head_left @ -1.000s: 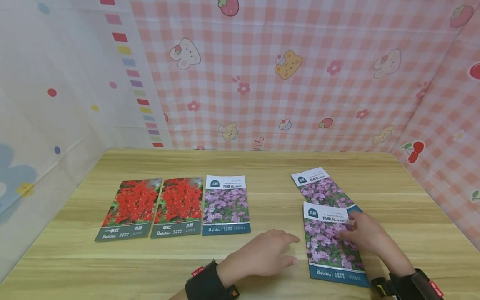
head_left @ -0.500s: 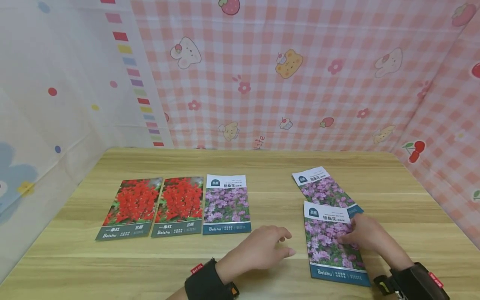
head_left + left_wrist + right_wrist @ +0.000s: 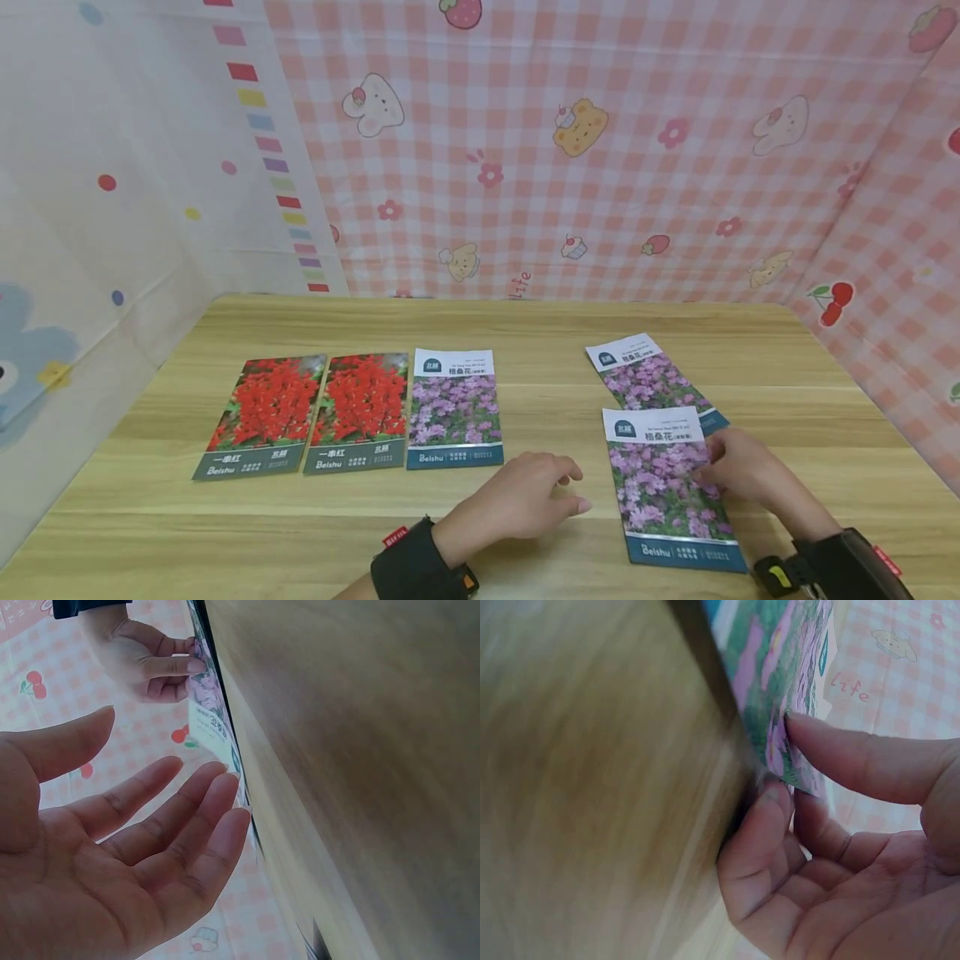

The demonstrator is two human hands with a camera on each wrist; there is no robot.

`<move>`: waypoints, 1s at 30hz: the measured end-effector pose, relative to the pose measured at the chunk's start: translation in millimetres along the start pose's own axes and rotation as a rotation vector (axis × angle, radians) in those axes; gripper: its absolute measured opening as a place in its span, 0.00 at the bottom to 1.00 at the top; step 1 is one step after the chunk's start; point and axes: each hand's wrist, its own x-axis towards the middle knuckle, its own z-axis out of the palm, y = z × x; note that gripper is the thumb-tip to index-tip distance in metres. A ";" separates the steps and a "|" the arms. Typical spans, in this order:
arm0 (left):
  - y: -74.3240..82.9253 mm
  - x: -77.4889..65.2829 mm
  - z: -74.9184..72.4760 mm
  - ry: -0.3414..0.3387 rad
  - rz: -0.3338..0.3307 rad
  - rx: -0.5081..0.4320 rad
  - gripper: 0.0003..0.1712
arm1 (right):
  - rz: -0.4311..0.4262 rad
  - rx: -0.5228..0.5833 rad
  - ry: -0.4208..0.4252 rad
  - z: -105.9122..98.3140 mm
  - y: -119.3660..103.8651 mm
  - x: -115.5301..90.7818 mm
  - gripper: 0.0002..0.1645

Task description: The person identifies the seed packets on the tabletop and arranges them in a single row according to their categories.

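My right hand (image 3: 746, 471) pinches the right edge of a purple-flower seed packet (image 3: 663, 492), thumb on its face and fingers curled beneath, as the right wrist view shows. That packet overlaps the lower part of a second purple-flower packet (image 3: 648, 375), which lies slanted behind it. To the left of the held packet, my left hand (image 3: 517, 500) hovers over the table with loosely bent fingers and holds nothing; in the left wrist view its palm (image 3: 82, 892) shows bare.
On the left of the wooden table (image 3: 300, 533), two red-flower packets (image 3: 262, 412) (image 3: 360, 408) and another purple-flower packet (image 3: 453, 408) lie side by side in a row. Patterned cloth (image 3: 525, 150) hangs behind the table and along both sides.
The held packet has turned slightly, its top edge shifting left and its bottom edge right. My right hand has moved a little right. The left hand's fingers have bent slightly.
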 end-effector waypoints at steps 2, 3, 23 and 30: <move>0.1 -0.2 -0.1 0.002 -0.001 0.002 0.19 | -0.021 0.046 0.005 -0.5 1.5 -1.0 0.11; 0.1 -0.4 -0.2 0.003 -0.001 0.004 0.19 | -0.029 0.073 0.004 -0.8 2.1 -1.5 0.11; -3.4 -2.3 -6.6 0.063 -0.066 0.015 0.18 | -0.182 0.380 -0.044 -5.1 -34.9 -10.2 0.10; -8.0 -1.2 -10.2 0.080 -0.126 -0.074 0.22 | -0.237 0.418 -0.030 -4.5 -57.6 -9.0 0.11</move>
